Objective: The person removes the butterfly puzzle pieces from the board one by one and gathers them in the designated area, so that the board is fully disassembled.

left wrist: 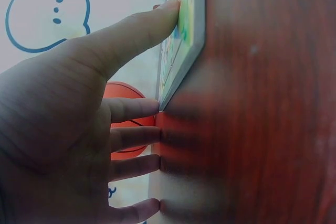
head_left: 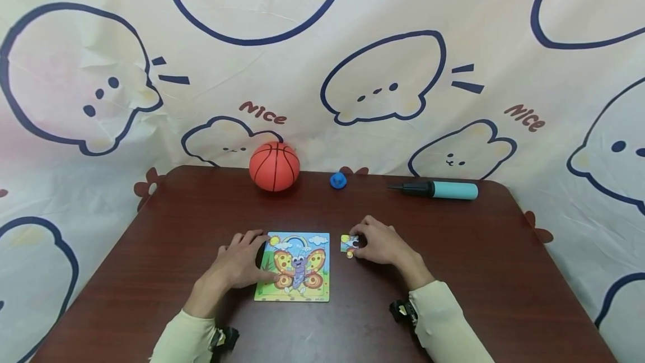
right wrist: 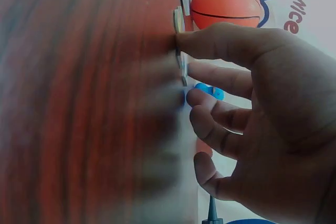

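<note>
A square butterfly jigsaw puzzle (head_left: 302,290) lies flat on the table. My left hand (head_left: 239,262) is at its left side, thumb resting on the picture and index fingertip at the upper-left corner. In the left wrist view the other fingers of that hand (left wrist: 47,129) stretch out with their tips on the tabletop. Just right of the board, my right hand (head_left: 380,243) pinches a small jigsaw piece (head_left: 345,242) between thumb and index finger. The right wrist view shows this thin piece (right wrist: 180,22) close to the table; the fingers partly cover it, so its full outline is hidden.
Along the back edge of the brown table (head_left: 211,206) are an orange basketball (head_left: 274,167), a small blue round object (head_left: 338,180) and a teal-and-black hand pump (head_left: 453,190). Behind them hangs a cartoon-printed cloth (head_left: 297,71).
</note>
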The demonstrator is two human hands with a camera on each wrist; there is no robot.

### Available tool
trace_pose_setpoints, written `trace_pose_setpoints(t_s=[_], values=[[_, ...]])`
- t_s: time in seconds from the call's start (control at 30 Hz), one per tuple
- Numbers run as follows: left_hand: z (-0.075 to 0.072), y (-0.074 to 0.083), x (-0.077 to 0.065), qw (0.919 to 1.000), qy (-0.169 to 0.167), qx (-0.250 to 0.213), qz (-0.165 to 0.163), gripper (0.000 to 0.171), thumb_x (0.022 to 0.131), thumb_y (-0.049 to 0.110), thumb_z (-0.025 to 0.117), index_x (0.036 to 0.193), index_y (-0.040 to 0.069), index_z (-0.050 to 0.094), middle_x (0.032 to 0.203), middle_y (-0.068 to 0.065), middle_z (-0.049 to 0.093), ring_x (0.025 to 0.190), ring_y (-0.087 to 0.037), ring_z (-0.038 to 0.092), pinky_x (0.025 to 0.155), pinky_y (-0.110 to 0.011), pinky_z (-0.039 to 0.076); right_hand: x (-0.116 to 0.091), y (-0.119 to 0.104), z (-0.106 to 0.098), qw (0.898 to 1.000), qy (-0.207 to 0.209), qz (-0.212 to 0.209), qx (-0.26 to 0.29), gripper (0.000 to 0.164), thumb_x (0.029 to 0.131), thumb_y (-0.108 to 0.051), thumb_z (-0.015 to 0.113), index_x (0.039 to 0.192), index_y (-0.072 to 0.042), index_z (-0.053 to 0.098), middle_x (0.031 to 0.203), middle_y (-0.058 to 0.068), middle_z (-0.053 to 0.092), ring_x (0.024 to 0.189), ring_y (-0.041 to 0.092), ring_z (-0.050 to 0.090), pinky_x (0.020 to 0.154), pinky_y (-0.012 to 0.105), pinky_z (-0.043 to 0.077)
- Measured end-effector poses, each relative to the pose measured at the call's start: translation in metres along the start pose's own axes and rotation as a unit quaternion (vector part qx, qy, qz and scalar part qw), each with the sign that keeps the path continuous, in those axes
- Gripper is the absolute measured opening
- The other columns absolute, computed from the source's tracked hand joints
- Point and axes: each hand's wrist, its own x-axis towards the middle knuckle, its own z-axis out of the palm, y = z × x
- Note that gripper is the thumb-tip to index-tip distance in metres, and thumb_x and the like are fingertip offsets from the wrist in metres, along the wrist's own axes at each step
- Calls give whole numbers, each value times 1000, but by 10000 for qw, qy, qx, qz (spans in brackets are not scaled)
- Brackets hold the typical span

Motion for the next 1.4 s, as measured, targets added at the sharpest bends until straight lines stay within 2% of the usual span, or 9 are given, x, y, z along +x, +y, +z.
trace_pose_setpoints(t_s=[0.17,0.33,0.6,0.83,1.07,1.4], values=[[-1,1,-1,10000,8,-19,33,99,61,67,78,140,16,49,149,-13,41,130,-37,37,95,-69,36,-1,-6,-1,9999,25,-99,65,44,81,-31,77,122,-26,64,112,-3,55,97,13,53,88,43,42],[-1,0,-1,10000,22,4,31,100,60,68,78,141,16,49,148,-12,41,130,-37,37,95,-69,36,-1,-18,-1,9995,115,-129,275,41,84,-27,74,123,-26,62,117,-3,55,101,14,52,94,44,44],[0,-1,0,10000,40,-19,31,100,60,67,79,141,16,49,148,-13,41,130,-37,37,95,-68,37,5,-40,2,9987,123,-158,463,39,84,-31,73,122,-23,65,115,-1,54,97,16,51,87,38,49],[-1,-1,0,10000,-34,-38,22,101,60,70,77,141,16,49,149,-12,40,131,-37,36,95,-68,36,11,-55,12,9992,32,-322,230,44,83,-39,74,122,-21,65,114,-1,55,97,15,50,87,38,46],[0,-1,0,10000,-94,-27,5,100,61,68,78,141,16,48,149,-12,41,131,-37,36,96,-68,36,16,-66,21,9988,-155,-407,212,47,83,-42,73,125,-22,64,118,-2,54,105,15,51,92,41,45],[0,-1,1,10000,-39,-28,22,101,60,70,77,141,17,49,149,-11,41,130,-37,36,95,-67,37,19,-79,26,9979,-275,-582,62,47,82,-43,73,124,-24,65,114,-2,53,100,13,49,86,35,43]])
